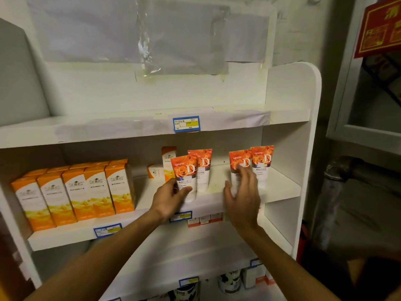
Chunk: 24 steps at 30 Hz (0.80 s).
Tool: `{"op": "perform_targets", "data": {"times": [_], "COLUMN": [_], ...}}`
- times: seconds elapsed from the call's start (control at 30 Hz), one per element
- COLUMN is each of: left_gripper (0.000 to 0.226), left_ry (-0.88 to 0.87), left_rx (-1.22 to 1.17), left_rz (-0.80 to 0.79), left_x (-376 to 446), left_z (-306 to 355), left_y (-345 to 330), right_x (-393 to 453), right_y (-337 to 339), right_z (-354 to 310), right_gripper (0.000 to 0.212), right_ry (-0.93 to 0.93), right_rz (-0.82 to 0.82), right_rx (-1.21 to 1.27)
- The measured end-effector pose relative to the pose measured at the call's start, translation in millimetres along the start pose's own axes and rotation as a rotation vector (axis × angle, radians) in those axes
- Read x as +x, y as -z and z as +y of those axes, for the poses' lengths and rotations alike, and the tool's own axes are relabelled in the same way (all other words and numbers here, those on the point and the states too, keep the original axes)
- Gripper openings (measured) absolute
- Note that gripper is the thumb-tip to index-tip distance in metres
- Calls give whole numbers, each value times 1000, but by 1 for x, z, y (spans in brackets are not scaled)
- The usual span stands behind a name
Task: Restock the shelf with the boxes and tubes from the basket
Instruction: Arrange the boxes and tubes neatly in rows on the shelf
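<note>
Head view: left hand point(171, 197) grips a tube point(185, 177) upright on the shelf point(280, 187).

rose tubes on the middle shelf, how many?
4: front-left tube held by the left hand, one behind it, two right by the right hand. None visibly hidden.

The single head-worn camera looks forward and slightly down at a white shelf unit point(288, 135) from close range, roughly level with its middle shelf. Both forearms reach in from the bottom edge. Wide-angle distortion bends the shelf boards; a grey cabinet point(366, 118) lies at the right margin.
</note>
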State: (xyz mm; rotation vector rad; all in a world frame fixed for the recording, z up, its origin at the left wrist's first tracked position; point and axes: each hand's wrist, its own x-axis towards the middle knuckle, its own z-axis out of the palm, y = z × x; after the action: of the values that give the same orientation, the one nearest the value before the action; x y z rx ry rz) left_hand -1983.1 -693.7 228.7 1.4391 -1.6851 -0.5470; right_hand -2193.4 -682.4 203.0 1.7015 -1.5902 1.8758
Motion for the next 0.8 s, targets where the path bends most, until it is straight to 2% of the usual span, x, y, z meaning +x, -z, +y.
{"op": "perform_targets", "data": {"times": [0.1,0.27,0.4,0.57,0.8], "left_gripper": [42,42,42,43,37], "left_ry": [-71,-5,-4,-1,18], "left_rx": [50,-244,-334,-346,-319], "left_rz": [13,-14,-52,-29,73], "left_x": [-5,-8,-5,-3,-4], "left_z": [-10,-20,-24,-28,-24], "left_y": [4,9,11,8,7], "right_x": [-16,-10,0,3,4], "right_y": [-18,-51,-72,-85,-58], "right_z": [-22,-40,-38,-39,-34], "right_gripper": [47,77,89,81,63], "right_ry": [62,-247,-368,-441,-397], "right_rz": [-134,-297,-405,-388,-397], "right_rx": [65,130,88,43,152]}}
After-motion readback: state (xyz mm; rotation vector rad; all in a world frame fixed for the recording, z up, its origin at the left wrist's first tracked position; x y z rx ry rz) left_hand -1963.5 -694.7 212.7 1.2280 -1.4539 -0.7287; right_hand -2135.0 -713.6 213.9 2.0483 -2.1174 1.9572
